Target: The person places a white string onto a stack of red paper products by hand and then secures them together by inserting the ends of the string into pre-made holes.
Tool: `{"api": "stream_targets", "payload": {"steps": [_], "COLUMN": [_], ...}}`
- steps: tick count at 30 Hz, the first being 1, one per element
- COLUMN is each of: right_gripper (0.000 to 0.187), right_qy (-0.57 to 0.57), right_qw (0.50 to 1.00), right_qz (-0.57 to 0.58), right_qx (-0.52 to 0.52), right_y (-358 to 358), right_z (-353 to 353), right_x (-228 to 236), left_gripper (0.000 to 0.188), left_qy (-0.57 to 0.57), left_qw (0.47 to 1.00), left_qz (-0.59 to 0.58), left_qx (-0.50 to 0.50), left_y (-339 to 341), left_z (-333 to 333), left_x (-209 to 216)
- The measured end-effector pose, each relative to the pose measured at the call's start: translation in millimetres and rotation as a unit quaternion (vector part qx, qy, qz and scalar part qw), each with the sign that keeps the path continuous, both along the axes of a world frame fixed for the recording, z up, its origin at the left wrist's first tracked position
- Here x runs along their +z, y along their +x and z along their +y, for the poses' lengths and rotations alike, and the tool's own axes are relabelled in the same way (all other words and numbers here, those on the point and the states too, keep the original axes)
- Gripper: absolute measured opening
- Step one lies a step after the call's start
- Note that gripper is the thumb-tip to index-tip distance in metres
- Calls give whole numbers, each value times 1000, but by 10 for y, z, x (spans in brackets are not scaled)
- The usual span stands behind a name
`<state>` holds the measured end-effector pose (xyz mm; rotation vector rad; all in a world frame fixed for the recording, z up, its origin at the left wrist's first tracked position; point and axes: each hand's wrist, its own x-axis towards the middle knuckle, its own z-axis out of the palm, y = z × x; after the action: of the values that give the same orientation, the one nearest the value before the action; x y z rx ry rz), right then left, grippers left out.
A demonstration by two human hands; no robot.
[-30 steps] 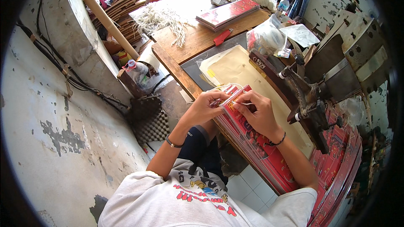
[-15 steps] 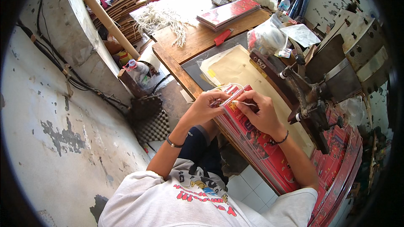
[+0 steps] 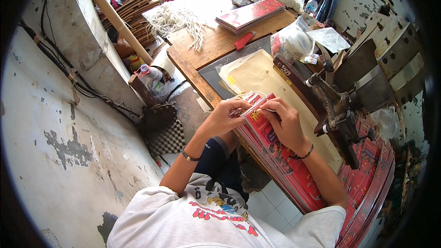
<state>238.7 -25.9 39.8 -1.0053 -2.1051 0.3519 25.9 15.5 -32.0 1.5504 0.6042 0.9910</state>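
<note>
A stack of flat red printed pieces (image 3: 294, 170), which look like folded paper bags, lies slantwise along the table's near edge. My left hand (image 3: 226, 118) is closed round the far end of the top ones, lifting that end a little. A loop of white cord (image 3: 253, 93) shows just beyond the fingers. From the right, my right hand (image 3: 285, 121) reaches to the same end, thumb and forefinger pinched at its edge. What lies between those fingertips is too small to make out.
A dark metal machine (image 3: 337, 105) stands close on the right. Cream sheets (image 3: 250, 71) lie beyond my hands. Farther off are a red-handled cutter (image 3: 244, 40), another red stack (image 3: 250, 14) and a heap of white cords (image 3: 177, 20). A wall (image 3: 69, 147) runs along the left.
My right fingers have shifted slightly up toward the far end of the stack, baring more of its printed face. My left hand stays in place.
</note>
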Motion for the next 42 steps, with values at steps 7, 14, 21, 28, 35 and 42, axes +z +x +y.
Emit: {"api": "stream_targets", "payload": {"steps": [7,14,21,28,35,42], "right_gripper": [14,13,15,17,18,16], "right_qy": [6,-4,7,7,-39,-18], "right_qw": [1000,999,999,999,999,999], "right_qz": [-9,-8,-7,-11,33,16], "right_qx": [20,31,35,30,18,31], "right_y": [1,-16,-22,-22,-9,61], "right_z": [-8,-13,-1,4,-6,31], "right_x": [5,11,-1,-3,-18,-49], "left_gripper": [32,32,35,32,35,37], "left_qy": [13,9,24,13,-6,20], "left_qw": [1000,1000,1000,1000,1000,1000], "left_qz": [-20,-18,-9,10,-10,-1], "left_qx": [-5,-3,0,5,1,23], "left_y": [4,6,12,10,22,59], "left_z": [19,5,19,12,25,41], "left_x": [-49,-20,-26,-21,-61,-115]}}
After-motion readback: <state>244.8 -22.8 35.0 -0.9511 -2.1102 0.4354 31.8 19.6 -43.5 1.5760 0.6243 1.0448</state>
